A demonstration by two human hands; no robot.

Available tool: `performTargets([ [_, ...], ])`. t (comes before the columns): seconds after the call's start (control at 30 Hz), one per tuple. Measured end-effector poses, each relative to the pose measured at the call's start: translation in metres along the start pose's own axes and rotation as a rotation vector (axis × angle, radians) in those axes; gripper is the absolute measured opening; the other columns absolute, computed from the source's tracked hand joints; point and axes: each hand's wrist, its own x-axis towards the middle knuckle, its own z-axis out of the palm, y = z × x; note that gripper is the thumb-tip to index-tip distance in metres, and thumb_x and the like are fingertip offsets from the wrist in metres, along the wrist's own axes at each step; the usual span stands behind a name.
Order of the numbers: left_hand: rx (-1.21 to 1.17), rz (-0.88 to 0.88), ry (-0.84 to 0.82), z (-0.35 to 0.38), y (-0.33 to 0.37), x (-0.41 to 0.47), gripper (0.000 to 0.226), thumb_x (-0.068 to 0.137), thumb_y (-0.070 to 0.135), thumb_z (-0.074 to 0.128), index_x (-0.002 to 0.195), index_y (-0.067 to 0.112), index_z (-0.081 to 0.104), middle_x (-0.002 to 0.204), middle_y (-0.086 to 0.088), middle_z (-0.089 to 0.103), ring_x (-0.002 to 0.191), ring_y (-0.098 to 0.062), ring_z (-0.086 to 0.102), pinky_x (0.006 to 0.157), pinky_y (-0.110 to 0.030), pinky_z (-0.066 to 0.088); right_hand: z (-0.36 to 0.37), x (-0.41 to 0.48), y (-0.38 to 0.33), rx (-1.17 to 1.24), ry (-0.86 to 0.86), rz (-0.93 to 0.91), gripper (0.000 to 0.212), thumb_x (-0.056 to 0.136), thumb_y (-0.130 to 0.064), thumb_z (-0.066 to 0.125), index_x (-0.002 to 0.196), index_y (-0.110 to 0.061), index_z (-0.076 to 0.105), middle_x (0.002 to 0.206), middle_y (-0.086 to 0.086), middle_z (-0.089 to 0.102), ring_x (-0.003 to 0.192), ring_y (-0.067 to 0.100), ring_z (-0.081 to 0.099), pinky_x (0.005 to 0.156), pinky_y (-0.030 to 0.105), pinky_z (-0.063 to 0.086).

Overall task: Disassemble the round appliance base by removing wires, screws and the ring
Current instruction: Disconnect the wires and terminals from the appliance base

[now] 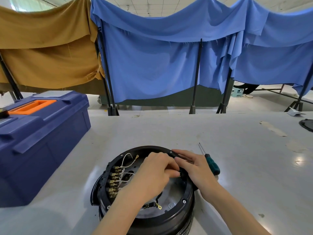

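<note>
Round base (pixel 169 217) sits on the table (pixel 237 141) just before the person, open side up. Right hand (pixel 194 167) lies flat on the ring (pixel 184 195), not gripping, prob. to steady it. Left hand (pixel 155 170) reaches inside w/ fingers curled, pinching a small terminal (pixel 179 174), I judge. Wires (pixel 125 160) hang loose opposite. Screwdriver (pixel 212 165) waits just beside.

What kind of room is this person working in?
Probably a workshop: a blue toolbox and a screwdriver sit on a big worktable by an opened round appliance base, and cloth-draped frames screen it off.
</note>
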Motion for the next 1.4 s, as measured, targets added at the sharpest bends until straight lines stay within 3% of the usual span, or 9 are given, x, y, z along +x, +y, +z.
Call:
performTargets([
  [0.1, -0.007, -0.039, -0.025, 0.005, 0.002, 0.003, 0.009, 0.088, 0.018, 0.066, 0.095, 0.018, 0.072, 0.097, -0.002, 0.07, 0.096, -0.017, 0.063, 0.088, -0.037, 0.049, 0.001, 0.0, -0.001, -0.016, 0.005, 0.003, 0.034, 0.092, -0.009, 0.06, 0.094, -0.041, 0.072, 0.094, -0.014, 0.075, 0.093, 0.003, 0.07, 0.075, 0.014, 0.053],
  [0.2, 0.02, -0.062, -0.038, 0.006, 0.004, 0.004, 0.004, 0.089, 0.016, 0.064, 0.091, 0.018, 0.067, 0.096, -0.004, 0.067, 0.097, -0.02, 0.062, 0.088, -0.041, 0.05, 0.001, -0.001, -0.004, -0.01, 0.001, 0.004, 0.039, 0.092, -0.008, 0.06, 0.087, -0.044, 0.074, 0.091, -0.013, 0.076, 0.087, 0.003, 0.071, 0.07, 0.012, 0.052],
  [0.33, 0.096, -0.018, -0.023, 0.006, 0.006, 0.002, 0.003, 0.09, 0.017, 0.062, 0.09, 0.02, 0.06, 0.1, -0.001, 0.065, 0.099, -0.021, 0.059, 0.088, -0.041, 0.047, 0.001, -0.001, -0.004, -0.038, 0.0, 0.03, 0.033, 0.092, -0.01, 0.06, 0.092, -0.041, 0.073, 0.092, -0.014, 0.075, 0.092, 0.005, 0.07, 0.079, 0.018, 0.055],
  [0.53, 0.245, 0.088, 0.017, 0.011, 0.005, 0.0, 0.007, 0.094, 0.015, 0.056, 0.093, 0.019, 0.05, 0.096, 0.002, 0.051, 0.098, -0.018, 0.052, 0.082, -0.033, 0.043, 0.0, 0.0, -0.003, -0.041, 0.025, 0.086, 0.02, 0.09, -0.018, 0.062, 0.103, -0.029, 0.073, 0.097, -0.005, 0.075, 0.095, 0.01, 0.07, 0.089, 0.03, 0.054],
  [0.67, 0.341, 0.166, 0.054, 0.016, 0.008, -0.003, 0.02, 0.09, 0.005, 0.05, 0.107, 0.015, 0.049, 0.102, -0.001, 0.044, 0.103, -0.018, 0.041, 0.073, -0.023, 0.027, -0.001, 0.003, -0.006, -0.082, 0.028, 0.119, 0.025, 0.089, -0.009, 0.059, 0.102, -0.025, 0.072, 0.1, -0.003, 0.074, 0.095, 0.011, 0.069, 0.089, 0.03, 0.055],
  [0.9, 0.449, 0.179, 0.025, 0.018, 0.01, -0.002, 0.042, 0.082, 0.002, 0.055, 0.122, 0.009, 0.044, 0.124, -0.005, 0.044, 0.114, -0.019, 0.037, 0.083, -0.024, 0.022, 0.005, 0.007, -0.009, -0.17, 0.076, 0.14, 0.025, 0.086, -0.002, 0.055, 0.099, -0.017, 0.07, 0.098, 0.001, 0.073, 0.092, 0.017, 0.069, 0.086, 0.032, 0.055],
  [1.0, 0.48, 0.204, 0.032, 0.018, 0.012, -0.002, 0.039, 0.079, 0.003, 0.055, 0.117, 0.01, 0.046, 0.122, -0.006, 0.045, 0.111, -0.019, 0.038, 0.084, -0.024, 0.02, 0.007, 0.005, -0.007, -0.163, 0.109, 0.122, 0.023, 0.088, -0.004, 0.055, 0.102, -0.015, 0.07, 0.102, 0.002, 0.072, 0.094, 0.013, 0.068, 0.082, 0.026, 0.054],
  [1.17, 0.448, 0.179, 0.081, 0.018, 0.014, -0.001, 0.027, 0.077, 0.005, 0.052, 0.104, 0.011, 0.05, 0.113, -0.006, 0.051, 0.104, -0.019, 0.039, 0.079, -0.021, 0.018, 0.004, 0.004, -0.008, -0.159, 0.108, 0.11, 0.02, 0.091, -0.008, 0.06, 0.108, -0.012, 0.07, 0.101, 0.002, 0.073, 0.098, 0.011, 0.067, 0.087, 0.029, 0.054],
  [1.4, 0.455, 0.156, 0.099, 0.02, 0.012, -0.005, 0.024, 0.082, 0.006, 0.051, 0.106, 0.01, 0.051, 0.112, -0.006, 0.048, 0.104, -0.02, 0.04, 0.074, -0.02, 0.015, 0.004, 0.005, -0.005, -0.156, 0.109, 0.109, 0.019, 0.091, -0.008, 0.061, 0.106, -0.014, 0.071, 0.101, 0.002, 0.073, 0.094, 0.011, 0.069, 0.084, 0.028, 0.056],
])
